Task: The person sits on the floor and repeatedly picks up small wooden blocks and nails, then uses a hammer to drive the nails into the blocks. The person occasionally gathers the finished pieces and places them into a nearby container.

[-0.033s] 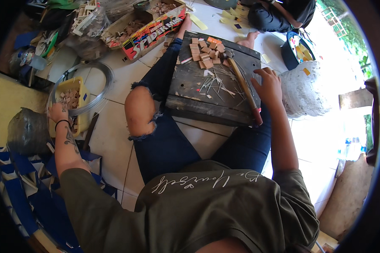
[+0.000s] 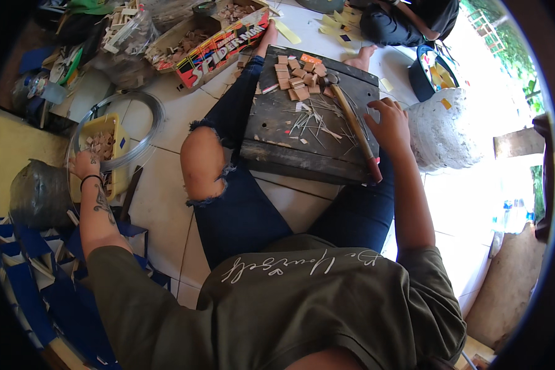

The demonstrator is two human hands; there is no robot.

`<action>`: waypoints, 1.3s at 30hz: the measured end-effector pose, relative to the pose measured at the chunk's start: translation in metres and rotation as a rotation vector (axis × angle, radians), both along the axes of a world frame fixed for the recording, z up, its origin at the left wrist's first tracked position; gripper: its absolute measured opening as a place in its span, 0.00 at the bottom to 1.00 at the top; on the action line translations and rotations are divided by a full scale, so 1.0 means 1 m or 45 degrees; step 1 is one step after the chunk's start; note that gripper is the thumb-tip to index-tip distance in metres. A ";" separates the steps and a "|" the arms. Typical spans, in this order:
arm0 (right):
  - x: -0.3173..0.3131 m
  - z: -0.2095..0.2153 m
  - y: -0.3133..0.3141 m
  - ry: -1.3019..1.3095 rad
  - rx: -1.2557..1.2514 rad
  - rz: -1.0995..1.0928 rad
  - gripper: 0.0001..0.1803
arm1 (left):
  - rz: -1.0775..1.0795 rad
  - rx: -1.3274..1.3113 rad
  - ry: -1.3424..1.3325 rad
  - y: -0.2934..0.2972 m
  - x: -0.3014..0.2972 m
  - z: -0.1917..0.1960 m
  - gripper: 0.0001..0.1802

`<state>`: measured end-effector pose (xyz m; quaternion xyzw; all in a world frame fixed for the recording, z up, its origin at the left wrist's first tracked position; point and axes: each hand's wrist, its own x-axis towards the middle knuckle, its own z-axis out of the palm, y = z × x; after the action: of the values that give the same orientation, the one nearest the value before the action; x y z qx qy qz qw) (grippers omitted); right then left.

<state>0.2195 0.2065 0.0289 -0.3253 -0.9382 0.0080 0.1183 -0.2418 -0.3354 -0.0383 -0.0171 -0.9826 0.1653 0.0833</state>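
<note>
My left hand (image 2: 85, 164) is closed round the lower edge of a large coil of clear wire (image 2: 154, 132). The coil leans across a yellow plastic basket (image 2: 127, 139) that holds small wooden pieces. My right hand (image 2: 390, 123) hovers by the right edge of a dark wooden block (image 2: 271, 132), fingers loosely bent and apart, with nothing in them. Close to it lies a hammer (image 2: 354, 123), its handle slanting down to the block's near edge. Small brown wooden squares (image 2: 299, 80) are piled at the block's far side, and thin pale sticks (image 2: 314, 123) are scattered near its middle.
A printed box (image 2: 222, 52) of wood bits stands at the far left. Blue-and-white folded pieces (image 2: 49, 271) crowd the near left. At right are a dark bucket (image 2: 422, 80) and a whitish rough cylinder (image 2: 447, 135). Another person (image 2: 394, 24) sits at the far right.
The view has shifted very slightly. Both hands stay in nearly the same places, and the things on the block look the same.
</note>
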 end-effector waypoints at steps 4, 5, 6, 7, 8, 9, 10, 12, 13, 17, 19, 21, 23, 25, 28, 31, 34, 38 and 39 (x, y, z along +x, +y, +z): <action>-0.005 0.007 0.001 -0.170 -0.144 -0.026 0.12 | -0.337 0.166 0.136 0.056 0.012 0.008 0.17; -0.005 0.007 0.002 -0.211 -0.187 -0.007 0.11 | -0.560 0.263 0.223 0.079 0.017 0.014 0.18; -0.005 0.006 0.003 -0.240 -0.224 0.030 0.11 | -0.699 0.342 0.237 0.103 0.025 0.020 0.19; -0.005 0.004 0.004 -0.243 -0.255 0.013 0.11 | -0.961 0.497 0.287 0.128 0.035 0.027 0.19; -0.007 0.001 0.005 -0.234 -0.278 0.018 0.11 | -1.137 0.636 0.265 0.155 0.049 0.030 0.19; -0.009 -0.002 0.007 -0.222 -0.299 0.027 0.11 | -1.260 0.753 0.226 0.182 0.067 0.033 0.18; -0.010 -0.005 0.007 -0.205 -0.324 0.042 0.11 | -1.423 0.877 0.224 0.209 0.085 0.035 0.17; -0.012 -0.008 0.009 -0.182 -0.373 0.064 0.11 | -1.569 1.075 0.018 0.256 0.124 0.040 0.16; -0.013 -0.009 0.009 -0.177 -0.367 0.083 0.10 | -1.659 1.165 -0.014 0.278 0.145 0.041 0.14; -0.014 -0.007 0.011 -0.159 -0.372 0.112 0.09 | -1.622 1.110 -0.104 0.344 0.207 0.041 0.12; -0.012 -0.007 0.011 -0.037 -0.402 0.091 0.08 | -1.430 1.005 -0.134 0.362 0.220 0.037 0.13; -0.009 -0.008 0.011 0.185 -0.451 0.063 0.06 | -1.365 0.979 -0.068 0.372 0.225 0.032 0.13; -0.007 -0.009 0.011 0.383 -0.656 -0.030 0.05 | -1.331 1.006 -0.024 0.378 0.226 0.025 0.13; -0.007 -0.009 0.008 0.588 -0.913 -0.037 0.05 | -1.340 1.097 0.006 0.382 0.225 0.020 0.12; -0.008 -0.007 -0.006 0.867 -1.266 0.071 0.07 | -1.351 1.257 -0.195 0.383 0.222 0.020 0.11; -0.013 0.002 -0.021 1.000 -1.416 0.163 0.11 | -1.285 1.443 -0.580 0.372 0.229 0.027 0.09; -0.018 0.012 -0.033 0.972 -1.536 0.187 0.12 | -1.462 1.567 -0.471 0.350 0.245 0.033 0.07; -0.036 0.014 -0.049 0.772 -1.518 0.318 0.11 | -1.496 1.473 -0.426 0.323 0.266 0.032 0.06; -0.043 0.012 -0.055 0.695 -1.465 0.325 0.11 | -1.500 1.475 -0.425 0.321 0.267 0.031 0.06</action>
<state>0.1770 0.1512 0.0412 -0.2090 -0.7514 0.6057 0.1575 0.0255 -0.0148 -0.0072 -0.5057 -0.7419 -0.4402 0.0053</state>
